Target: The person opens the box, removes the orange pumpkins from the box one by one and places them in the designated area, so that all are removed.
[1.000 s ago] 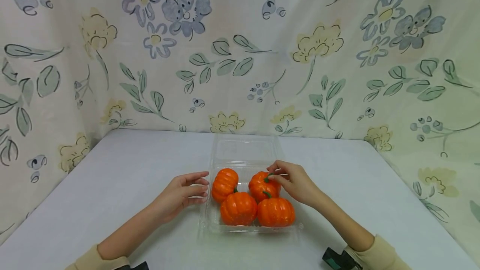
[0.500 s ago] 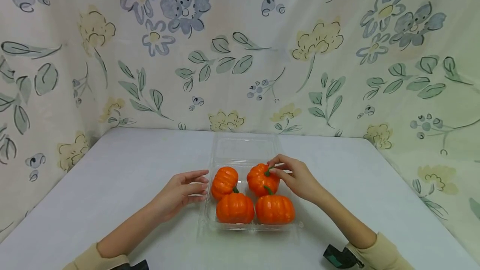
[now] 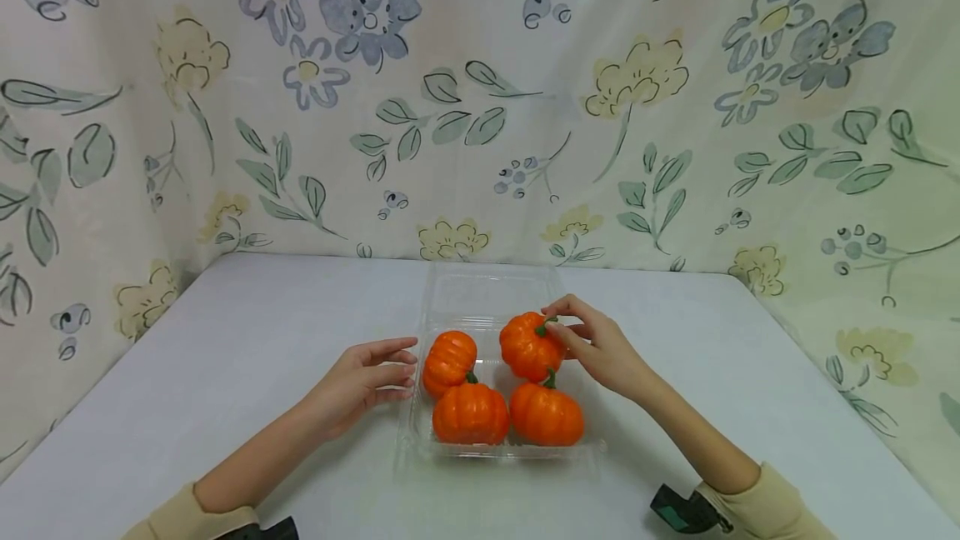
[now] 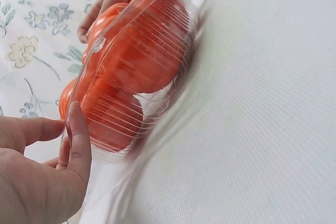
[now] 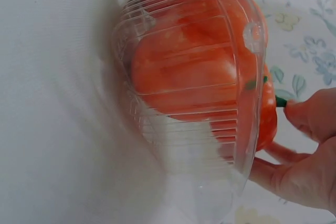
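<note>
Four-lobed order aside, several small orange toy pumpkins with green stems sit in a clear plastic clamshell container (image 3: pixel 510 452). My right hand (image 3: pixel 600 348) holds the back right pumpkin (image 3: pixel 528 348), thumb against its stem (image 5: pixel 281 102) and fingers behind it. That pumpkin is tilted, its stem toward the hand. At the container's left rim, my left hand (image 3: pixel 367 377) has its fingertips on the edge; in the left wrist view its fingers (image 4: pixel 80 145) pinch the rim. A front left pumpkin (image 3: pixel 471 415), a front right pumpkin (image 3: pixel 547 415) and a back left pumpkin (image 3: pixel 450 362) lie close together.
The container's clear lid (image 3: pixel 491 292) lies open toward the back of the white table (image 3: pixel 300 307). Behind the table hangs a floral curtain (image 3: pixel 465 182). Black wrist devices (image 3: pixel 686 511) sit by the beige sleeves.
My right hand has moved up and back with the back right pumpkin, turning it slightly. The front right pumpkin has shifted and its stem now leans differently. My left hand stays at the rim.
</note>
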{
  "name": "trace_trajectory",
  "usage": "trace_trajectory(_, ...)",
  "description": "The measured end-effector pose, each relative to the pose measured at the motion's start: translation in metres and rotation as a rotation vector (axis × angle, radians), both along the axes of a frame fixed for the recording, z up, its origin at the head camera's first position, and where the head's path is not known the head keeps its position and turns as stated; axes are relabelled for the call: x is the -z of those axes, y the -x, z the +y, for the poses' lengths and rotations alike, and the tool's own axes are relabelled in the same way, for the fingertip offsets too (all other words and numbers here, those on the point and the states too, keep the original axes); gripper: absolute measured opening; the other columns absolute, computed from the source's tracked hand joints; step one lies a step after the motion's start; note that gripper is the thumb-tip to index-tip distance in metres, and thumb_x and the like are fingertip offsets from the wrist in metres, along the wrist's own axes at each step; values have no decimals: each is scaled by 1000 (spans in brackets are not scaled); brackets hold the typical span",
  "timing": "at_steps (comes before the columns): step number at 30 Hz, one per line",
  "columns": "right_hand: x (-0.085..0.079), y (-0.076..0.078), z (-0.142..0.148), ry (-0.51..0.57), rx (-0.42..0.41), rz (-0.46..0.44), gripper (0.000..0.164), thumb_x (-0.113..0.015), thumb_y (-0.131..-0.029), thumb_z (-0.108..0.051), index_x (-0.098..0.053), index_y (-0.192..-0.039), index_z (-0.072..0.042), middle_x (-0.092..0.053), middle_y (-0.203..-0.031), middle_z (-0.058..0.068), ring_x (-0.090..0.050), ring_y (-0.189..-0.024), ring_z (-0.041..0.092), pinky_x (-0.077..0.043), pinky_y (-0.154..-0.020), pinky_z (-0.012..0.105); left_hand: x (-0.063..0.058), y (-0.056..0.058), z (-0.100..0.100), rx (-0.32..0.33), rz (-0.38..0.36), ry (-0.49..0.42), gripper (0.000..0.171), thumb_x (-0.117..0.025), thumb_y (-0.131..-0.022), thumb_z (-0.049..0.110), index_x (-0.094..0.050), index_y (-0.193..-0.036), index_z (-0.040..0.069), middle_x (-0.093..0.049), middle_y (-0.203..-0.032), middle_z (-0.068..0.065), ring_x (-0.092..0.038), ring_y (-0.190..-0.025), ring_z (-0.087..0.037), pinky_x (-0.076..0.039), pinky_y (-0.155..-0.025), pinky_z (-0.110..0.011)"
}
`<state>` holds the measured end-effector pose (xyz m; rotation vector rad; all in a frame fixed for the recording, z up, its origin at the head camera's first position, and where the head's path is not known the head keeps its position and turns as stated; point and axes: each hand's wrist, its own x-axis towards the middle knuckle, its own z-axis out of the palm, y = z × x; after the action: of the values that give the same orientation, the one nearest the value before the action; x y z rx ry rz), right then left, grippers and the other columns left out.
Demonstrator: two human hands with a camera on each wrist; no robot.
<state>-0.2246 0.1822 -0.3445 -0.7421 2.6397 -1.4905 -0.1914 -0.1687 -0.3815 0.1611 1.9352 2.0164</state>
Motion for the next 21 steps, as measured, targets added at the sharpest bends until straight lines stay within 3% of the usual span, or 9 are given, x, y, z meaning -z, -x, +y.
trace_trajectory(6,-5,0,5,10,3,-40,20,-54,-111,-14,-54,-127,-3,-56,-142,29,-73,-102,33,-65,-79,32,0,0,0,2,2,9,59,-59,-105,8,-37,-157,-9,-59,-118,-9,-65,-96,-17,-63,-88,-28)
trace_trajectory(14,-10,2,12,27,-20,-70,21,-50,-112,-16,-49,-128,-4,-50,-146,32,-72,-107,39,-66,-74,36,-1,-1,0,1,1,8,59,-59,-105,8,-37,-157,-9,-59,-118,-9,-65,-96,-16,-63,-88,-28)
trace_trajectory(21,-13,5,20,18,-17,-39,22,-51,-112,-16,-49,-129,-2,-53,-145,32,-72,-103,34,-65,-76,32,-1,-1,0,0,-1,11,59,-59,-106,9,-37,-158,-9,-59,-118,-9,-65,-96,-16,-63,-88,-27)
